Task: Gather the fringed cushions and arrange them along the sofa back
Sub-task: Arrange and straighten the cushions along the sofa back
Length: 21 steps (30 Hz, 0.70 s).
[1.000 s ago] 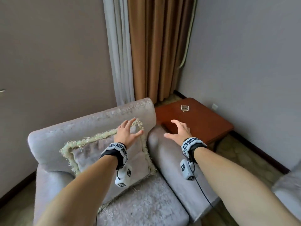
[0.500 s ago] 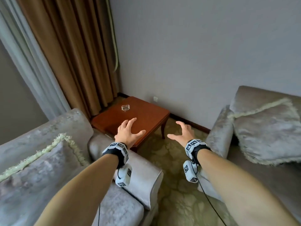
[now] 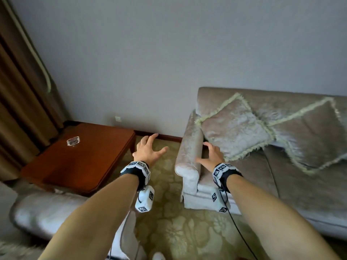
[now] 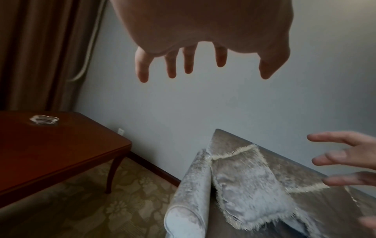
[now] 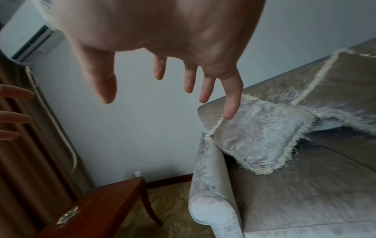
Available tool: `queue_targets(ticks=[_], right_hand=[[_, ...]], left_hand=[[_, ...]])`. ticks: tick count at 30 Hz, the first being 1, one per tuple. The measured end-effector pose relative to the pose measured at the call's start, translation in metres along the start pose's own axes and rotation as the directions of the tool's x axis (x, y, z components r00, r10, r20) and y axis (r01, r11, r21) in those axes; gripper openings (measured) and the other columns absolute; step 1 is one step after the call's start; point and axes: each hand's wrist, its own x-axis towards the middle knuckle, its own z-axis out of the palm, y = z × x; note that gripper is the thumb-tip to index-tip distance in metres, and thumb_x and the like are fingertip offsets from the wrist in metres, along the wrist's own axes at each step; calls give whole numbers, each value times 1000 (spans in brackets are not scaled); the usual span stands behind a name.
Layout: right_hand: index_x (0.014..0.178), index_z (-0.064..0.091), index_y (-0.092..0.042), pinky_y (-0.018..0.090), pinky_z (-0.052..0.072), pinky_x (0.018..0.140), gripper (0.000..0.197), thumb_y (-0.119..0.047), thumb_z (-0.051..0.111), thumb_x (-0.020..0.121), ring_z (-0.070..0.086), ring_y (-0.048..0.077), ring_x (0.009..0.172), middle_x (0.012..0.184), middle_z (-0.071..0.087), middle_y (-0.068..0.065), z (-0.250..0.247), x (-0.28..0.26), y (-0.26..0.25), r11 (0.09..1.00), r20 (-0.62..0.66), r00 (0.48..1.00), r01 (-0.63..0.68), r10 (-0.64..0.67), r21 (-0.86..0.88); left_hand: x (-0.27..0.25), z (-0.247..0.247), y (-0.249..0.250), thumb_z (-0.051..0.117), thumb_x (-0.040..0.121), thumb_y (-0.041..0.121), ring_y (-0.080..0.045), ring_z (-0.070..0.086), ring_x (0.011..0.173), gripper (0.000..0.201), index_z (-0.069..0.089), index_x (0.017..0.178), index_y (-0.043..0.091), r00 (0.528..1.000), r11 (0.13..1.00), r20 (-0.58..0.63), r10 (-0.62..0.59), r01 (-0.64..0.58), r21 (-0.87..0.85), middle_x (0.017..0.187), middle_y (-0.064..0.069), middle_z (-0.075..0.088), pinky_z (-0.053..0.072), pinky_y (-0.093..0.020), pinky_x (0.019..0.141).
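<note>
- Head view: two grey velvety cushions with pale fringe lean on the sofa [image 3: 244, 184] back; the near cushion [image 3: 235, 128] sits by the armrest, the far cushion [image 3: 311, 134] overlaps its corner. No readable writing, only square marker patterns on the wristbands. Left hand [image 3: 148, 152] hovers over the carpet, fingers spread; right hand [image 3: 213, 156] above the seat beside the armrest, fingers spread, holding nothing.
- Left wrist view: fingers [image 4: 142, 69] splayed, empty; a glass dish [image 4: 44, 119] on the desk [image 4: 61, 153].
- Right wrist view: fingers [image 5: 231, 104] splayed above the near cushion, apart from it.
</note>
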Motion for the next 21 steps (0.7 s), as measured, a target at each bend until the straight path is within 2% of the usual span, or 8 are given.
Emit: queue_targets(ticks=[6, 15, 21], right_hand=[[138, 34, -37, 42, 35, 98, 71, -36, 72, 78, 32, 32, 127, 136, 29, 5, -38, 46, 41, 995, -56, 993, -103, 103, 4], [143, 31, -31, 42, 34, 104, 81, -32, 75, 76, 29, 32, 132, 144, 28, 8, -82, 162, 57, 980, -152, 972, -188, 177, -61], [144, 31, -33, 45, 37, 104, 82, -33, 75, 76, 30, 34, 131, 144, 28, 8, -102, 224, 65, 968, -195, 957, -234, 214, -86]], left_hand=[[57, 50, 46, 62, 80, 59, -22, 25, 142, 71, 33, 143, 44, 991, 996, 101, 91, -92, 7, 155, 2, 27, 29, -55, 108], [189, 103, 93, 61, 79, 62, -28, 31, 139, 73, 32, 143, 44, 971, 981, 138, 195, -190, -48, 154, -2, 29, 32, -56, 107], [264, 135, 118, 62, 78, 62, -26, 30, 140, 75, 30, 144, 44, 959, 978, 197, 204, -193, -76, 155, -1, 26, 30, -57, 107]])
